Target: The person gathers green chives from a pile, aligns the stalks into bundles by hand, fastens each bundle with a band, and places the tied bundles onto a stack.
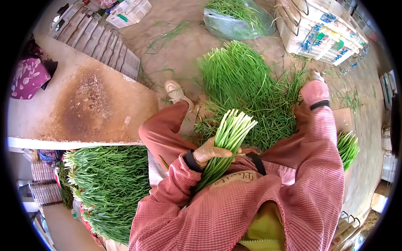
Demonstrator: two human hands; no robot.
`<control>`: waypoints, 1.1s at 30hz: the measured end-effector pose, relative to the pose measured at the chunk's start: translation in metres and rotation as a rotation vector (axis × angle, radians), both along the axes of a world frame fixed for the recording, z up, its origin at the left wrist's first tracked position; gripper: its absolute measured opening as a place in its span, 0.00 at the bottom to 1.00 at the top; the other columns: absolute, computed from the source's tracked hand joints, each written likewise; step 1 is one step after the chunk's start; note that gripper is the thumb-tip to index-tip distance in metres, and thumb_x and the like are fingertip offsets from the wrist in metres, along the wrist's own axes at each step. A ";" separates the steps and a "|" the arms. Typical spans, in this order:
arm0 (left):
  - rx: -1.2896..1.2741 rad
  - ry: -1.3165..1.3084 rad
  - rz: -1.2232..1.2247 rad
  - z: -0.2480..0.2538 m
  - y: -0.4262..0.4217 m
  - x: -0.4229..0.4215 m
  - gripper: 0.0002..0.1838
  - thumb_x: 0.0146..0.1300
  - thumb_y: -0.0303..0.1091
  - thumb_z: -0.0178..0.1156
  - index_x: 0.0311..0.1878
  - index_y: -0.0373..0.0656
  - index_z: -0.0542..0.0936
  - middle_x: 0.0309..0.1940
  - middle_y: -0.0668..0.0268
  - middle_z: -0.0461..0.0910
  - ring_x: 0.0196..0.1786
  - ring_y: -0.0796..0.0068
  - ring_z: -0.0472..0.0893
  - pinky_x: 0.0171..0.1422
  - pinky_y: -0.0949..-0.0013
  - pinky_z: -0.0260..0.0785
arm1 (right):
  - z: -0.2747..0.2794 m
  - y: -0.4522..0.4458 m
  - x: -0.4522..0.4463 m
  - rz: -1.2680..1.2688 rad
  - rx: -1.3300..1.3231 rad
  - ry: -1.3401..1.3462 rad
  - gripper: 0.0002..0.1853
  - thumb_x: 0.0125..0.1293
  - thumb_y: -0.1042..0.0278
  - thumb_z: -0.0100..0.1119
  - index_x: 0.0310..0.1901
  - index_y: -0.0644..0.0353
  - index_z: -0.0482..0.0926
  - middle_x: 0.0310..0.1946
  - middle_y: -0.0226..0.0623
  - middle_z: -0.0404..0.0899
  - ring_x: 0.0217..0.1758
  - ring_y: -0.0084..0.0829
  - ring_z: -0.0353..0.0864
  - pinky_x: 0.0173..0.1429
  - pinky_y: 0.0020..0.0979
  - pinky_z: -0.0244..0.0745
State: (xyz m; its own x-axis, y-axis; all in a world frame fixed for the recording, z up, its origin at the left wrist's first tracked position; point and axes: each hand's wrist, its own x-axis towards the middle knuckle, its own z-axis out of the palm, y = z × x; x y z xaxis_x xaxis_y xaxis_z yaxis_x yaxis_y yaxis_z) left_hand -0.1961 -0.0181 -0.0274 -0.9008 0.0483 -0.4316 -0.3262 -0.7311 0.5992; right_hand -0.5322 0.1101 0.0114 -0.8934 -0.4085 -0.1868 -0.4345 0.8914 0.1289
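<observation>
A bunch of garlic chives (230,136), pale cut ends pointing up and away from me, is gripped in my gloved left hand (213,152) in front of my lap. The fingers wrap round the stalks, and the green leaves hang down toward my left forearm. My gloved right hand (315,76) reaches far out to the right, beside the edge of loose chives (293,85) on the floor. Its fingers are too small and foreshortened to make out. Between my legs lies a large heap of chives (238,71), with scattered trimmings (264,121) nearer me.
Bundled chives (113,188) are stacked at my left, below a stained ledge (54,108). More chives (347,148) lie at my right. A plastic bag of greens (238,21) and white crates (322,31) stand ahead; stacked crates (100,42) are at the far left.
</observation>
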 end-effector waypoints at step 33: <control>-0.484 0.354 0.361 0.161 -0.166 -0.079 0.15 0.48 0.23 0.62 0.42 0.40 0.75 0.33 0.62 0.80 0.37 0.70 0.80 0.43 0.63 0.74 | -0.030 -0.078 0.180 0.867 -0.665 -1.210 0.31 0.54 0.54 0.56 0.57 0.60 0.61 0.50 0.47 0.70 0.54 0.39 0.70 0.57 0.34 0.64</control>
